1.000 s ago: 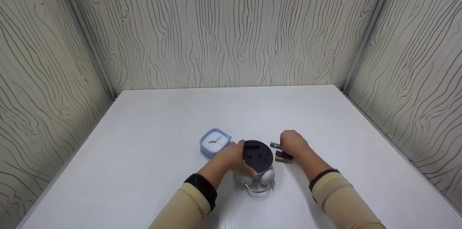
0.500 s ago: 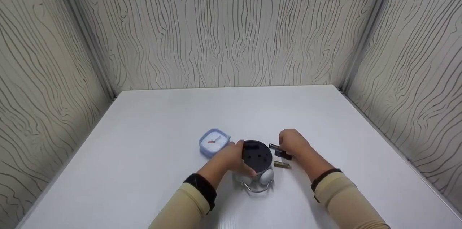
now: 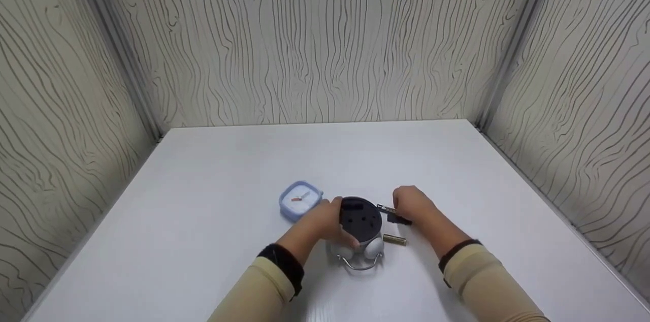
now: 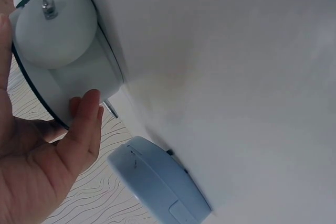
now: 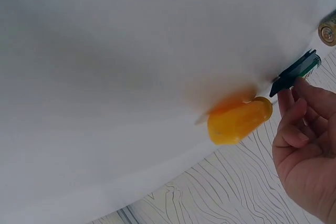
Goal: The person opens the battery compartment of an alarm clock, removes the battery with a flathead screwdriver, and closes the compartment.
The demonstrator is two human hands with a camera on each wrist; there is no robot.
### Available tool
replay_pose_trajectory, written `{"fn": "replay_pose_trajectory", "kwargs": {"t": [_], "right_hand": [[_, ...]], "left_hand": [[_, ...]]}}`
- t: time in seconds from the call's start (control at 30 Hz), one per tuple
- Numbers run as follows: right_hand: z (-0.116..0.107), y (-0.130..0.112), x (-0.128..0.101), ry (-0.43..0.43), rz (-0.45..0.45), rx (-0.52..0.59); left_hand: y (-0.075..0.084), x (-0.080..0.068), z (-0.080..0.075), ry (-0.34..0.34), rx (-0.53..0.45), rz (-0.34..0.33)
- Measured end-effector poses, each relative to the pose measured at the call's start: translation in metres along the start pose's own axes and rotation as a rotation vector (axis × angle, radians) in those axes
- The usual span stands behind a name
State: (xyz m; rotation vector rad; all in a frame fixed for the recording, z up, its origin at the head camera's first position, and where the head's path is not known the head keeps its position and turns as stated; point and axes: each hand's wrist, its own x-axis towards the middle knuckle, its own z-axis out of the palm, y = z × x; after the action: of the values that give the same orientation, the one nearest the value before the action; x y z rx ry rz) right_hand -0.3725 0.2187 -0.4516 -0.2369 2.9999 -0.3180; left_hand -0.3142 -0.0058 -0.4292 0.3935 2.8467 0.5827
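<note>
Batteries are being fitted into the round alarm clock, which is lying face down near the table's front edge with its dark back up. The left hand is gripping the clock's side to steady it, while the right hand is pinching a battery beside the open compartment. Next, I judge, the battery needs lining up and pressing in; a second battery is lying loose by the clock.
</note>
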Motion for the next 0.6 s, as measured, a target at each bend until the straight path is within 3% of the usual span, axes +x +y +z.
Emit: {"fn": "replay_pose_trajectory", "kwargs": {"t": [0.27, 0.6], "right_hand": [[-0.0012, -0.0003, -0.0023, 0.024, -0.072, -0.034], [-0.0058, -0.0026, -0.0035, -0.024, -0.036, -0.009]], "left_hand": [[0.0001, 0.0012, 0.0004, -0.005, -0.007, -0.01], [-0.0004, 0.0022, 0.0009, -0.009, -0.002, -0.013]]}}
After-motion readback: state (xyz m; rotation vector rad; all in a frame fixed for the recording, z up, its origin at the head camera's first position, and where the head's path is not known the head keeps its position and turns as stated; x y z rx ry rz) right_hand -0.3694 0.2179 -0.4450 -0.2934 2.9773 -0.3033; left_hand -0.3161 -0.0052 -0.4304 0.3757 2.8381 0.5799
